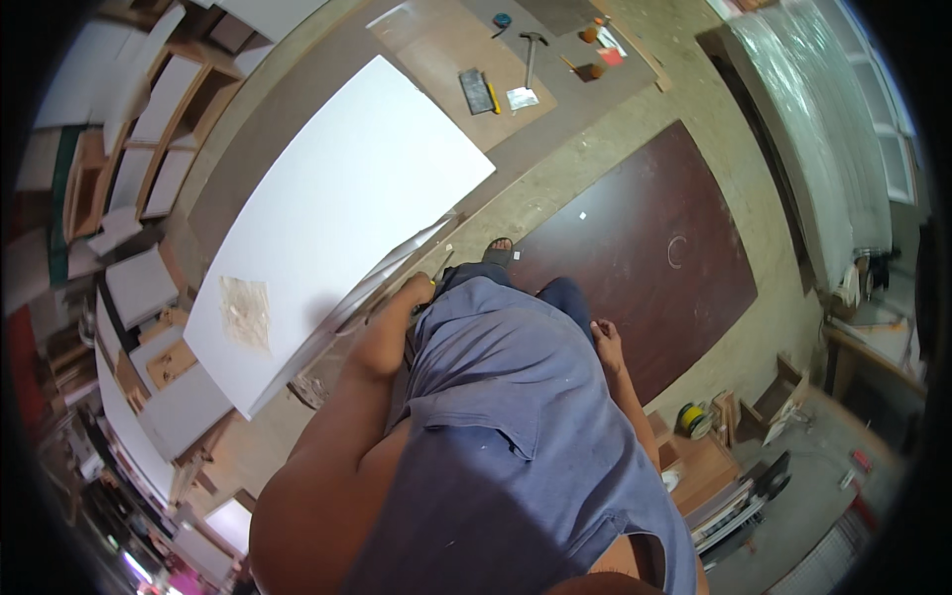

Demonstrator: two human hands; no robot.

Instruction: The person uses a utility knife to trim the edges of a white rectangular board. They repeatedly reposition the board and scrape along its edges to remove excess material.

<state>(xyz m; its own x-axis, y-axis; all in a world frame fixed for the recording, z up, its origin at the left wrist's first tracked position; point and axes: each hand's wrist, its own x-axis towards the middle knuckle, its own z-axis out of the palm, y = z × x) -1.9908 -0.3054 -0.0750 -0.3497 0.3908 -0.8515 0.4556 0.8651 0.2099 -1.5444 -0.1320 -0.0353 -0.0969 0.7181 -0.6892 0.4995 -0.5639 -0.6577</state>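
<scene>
My left hand (418, 289) is closed round a slim tool (446, 262) with a yellow part at the grip and a narrow end pointing away from me; its exact kind is too small to tell. It is low beside the near edge of a large white board (337, 198), which lies on a work table. A beige patch (245, 313) sits on the board's near left part. Loose thin sheet material (407, 246) sticks out along the edge by this hand. My right hand (607, 344) hangs by my right thigh, fingers loosely apart, with nothing seen in it.
A hammer (532, 58), a dark grey block (475, 90) and a yellow-handled tool (493, 97) lie on the table (436, 45). A dark brown panel (645, 258) covers floor to my right. Wrapped panels (808, 129) stand far right; wooden cabinets (164, 119) stand left.
</scene>
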